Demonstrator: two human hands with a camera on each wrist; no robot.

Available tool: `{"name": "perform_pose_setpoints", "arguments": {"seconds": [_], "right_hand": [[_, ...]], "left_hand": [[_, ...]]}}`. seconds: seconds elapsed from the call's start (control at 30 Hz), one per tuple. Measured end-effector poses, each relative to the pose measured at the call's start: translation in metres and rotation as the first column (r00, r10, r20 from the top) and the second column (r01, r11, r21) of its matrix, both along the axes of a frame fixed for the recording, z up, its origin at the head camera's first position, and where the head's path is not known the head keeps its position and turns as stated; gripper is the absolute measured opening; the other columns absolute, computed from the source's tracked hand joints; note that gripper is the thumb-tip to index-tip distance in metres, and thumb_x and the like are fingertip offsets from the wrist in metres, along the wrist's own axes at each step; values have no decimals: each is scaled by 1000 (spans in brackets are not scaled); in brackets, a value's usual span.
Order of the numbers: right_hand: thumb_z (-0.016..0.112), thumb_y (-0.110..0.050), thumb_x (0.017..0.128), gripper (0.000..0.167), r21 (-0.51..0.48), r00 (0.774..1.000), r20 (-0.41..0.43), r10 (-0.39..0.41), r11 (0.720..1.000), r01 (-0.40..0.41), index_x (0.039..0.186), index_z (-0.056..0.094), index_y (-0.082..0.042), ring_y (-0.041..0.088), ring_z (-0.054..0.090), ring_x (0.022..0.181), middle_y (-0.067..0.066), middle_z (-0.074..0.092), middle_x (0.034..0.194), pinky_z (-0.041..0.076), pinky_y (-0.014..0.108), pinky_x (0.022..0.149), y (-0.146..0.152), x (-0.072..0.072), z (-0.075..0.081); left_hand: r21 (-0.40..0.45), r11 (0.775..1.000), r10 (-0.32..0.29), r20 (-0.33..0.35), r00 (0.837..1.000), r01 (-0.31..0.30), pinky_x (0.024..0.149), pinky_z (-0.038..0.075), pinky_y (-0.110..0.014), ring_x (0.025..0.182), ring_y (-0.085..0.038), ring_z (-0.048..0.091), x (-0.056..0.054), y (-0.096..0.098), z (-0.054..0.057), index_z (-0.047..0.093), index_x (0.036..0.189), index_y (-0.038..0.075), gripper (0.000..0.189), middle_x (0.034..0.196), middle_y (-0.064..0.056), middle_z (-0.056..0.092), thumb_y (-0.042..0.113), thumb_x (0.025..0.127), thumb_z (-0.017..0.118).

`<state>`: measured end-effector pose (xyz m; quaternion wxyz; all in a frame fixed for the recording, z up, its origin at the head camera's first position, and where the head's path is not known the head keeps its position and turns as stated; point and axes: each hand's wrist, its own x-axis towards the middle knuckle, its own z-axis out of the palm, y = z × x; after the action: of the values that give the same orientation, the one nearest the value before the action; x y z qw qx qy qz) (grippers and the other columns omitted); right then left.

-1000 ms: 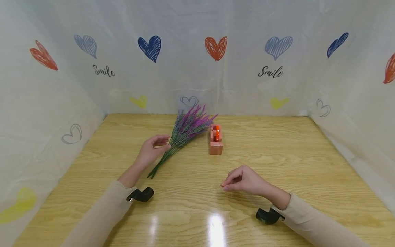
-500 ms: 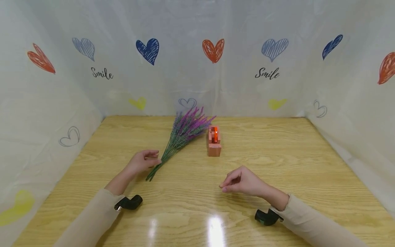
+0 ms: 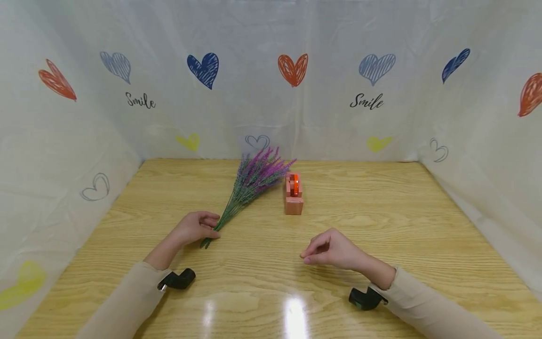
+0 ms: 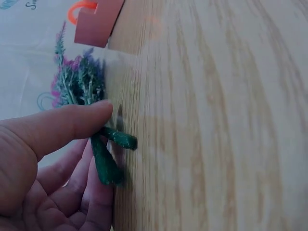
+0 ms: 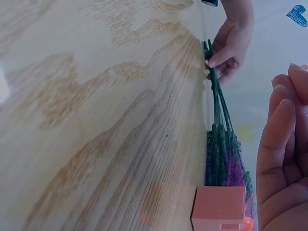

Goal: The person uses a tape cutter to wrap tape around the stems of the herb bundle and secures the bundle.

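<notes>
A bunch of artificial lavender [image 3: 256, 181] with purple flower heads lies on the table, its green stems toward the person. My left hand [image 3: 192, 229] is at the stems' lower end, with thumb and fingers curled round them. In the left wrist view the thumb crosses over the green stem ends [image 4: 107, 161] and the fingers lie behind. My right hand [image 3: 338, 249] hovers over the table at the right, fingers loosely bent and thumb near the index fingertip. No object shows clearly between them. Beyond it stands a pink tape dispenser [image 3: 294, 205] with an orange roll [image 3: 296, 184].
The wood-grain table [image 3: 360, 207] is bounded at the back and sides by a pale curtain [image 3: 254, 108] printed with hearts and "Smile". The dispenser stands close to the right of the flower heads. Black wrist cameras [image 3: 179, 278] sit on both sleeves.
My left hand has moved down along the stems toward their ends, and its thumb and fingers have come round them. The right hand, lavender and dispenser stay in place; the head view shifted slightly.
</notes>
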<state>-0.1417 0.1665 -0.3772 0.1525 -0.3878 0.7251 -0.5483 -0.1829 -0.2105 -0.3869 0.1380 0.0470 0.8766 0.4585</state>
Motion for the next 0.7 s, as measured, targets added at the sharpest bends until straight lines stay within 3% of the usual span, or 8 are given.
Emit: {"name": "perform_pose_setpoints", "arguments": {"seconds": [0.13, 0.33, 0.47, 0.6, 0.7], "right_hand": [[70, -2, 82, 15, 1, 1000, 1, -3, 1000, 3, 86, 68, 12, 3, 57, 65, 13, 69, 80, 47, 22, 54, 1, 0, 0], [70, -3, 81, 15, 10, 1000, 1, -15, 1000, 15, 85, 69, 12, 3, 57, 65, 12, 68, 79, 48, 23, 54, 1, 1, 1], [70, -2, 82, 15, 13, 1000, 0, -22, 1000, 22, 86, 69, 12, 3, 55, 63, 12, 68, 78, 47, 23, 53, 2, 2, 4], [70, -2, 82, 15, 14, 1000, 4, -26, 1000, 26, 87, 68, 12, 3, 54, 63, 13, 68, 79, 47, 23, 53, 3, 2, 6], [69, -1, 82, 15, 7, 1000, 4, -21, 1000, 21, 88, 68, 13, 3, 54, 62, 14, 68, 80, 46, 23, 53, 4, 2, 7]], "left_hand": [[-27, 1000, 10, -1, 1000, -10, 78, 47, -38, 95, -28, 57, 1, 2, 0, 57, 119, -8, 44, 100, -14, 62, 7, 80, 72], [-14, 1000, 15, -12, 1000, -15, 80, 47, -40, 101, -34, 54, 4, 2, 3, 54, 122, -9, 40, 109, -21, 58, 4, 86, 65], [34, 997, 70, -17, 997, -69, 75, 49, -39, 94, -33, 57, 6, -1, 3, 47, 126, -9, 41, 113, -25, 53, 3, 89, 60], [28, 987, 159, -108, 981, -157, 76, 47, -39, 95, -34, 57, 10, -7, 4, 49, 122, -9, 35, 112, -27, 53, 6, 92, 57], [3, 982, 187, -178, 966, -190, 81, 44, -41, 101, -36, 52, 12, -14, 5, 51, 121, -9, 33, 113, -26, 54, 11, 94, 55]]}}
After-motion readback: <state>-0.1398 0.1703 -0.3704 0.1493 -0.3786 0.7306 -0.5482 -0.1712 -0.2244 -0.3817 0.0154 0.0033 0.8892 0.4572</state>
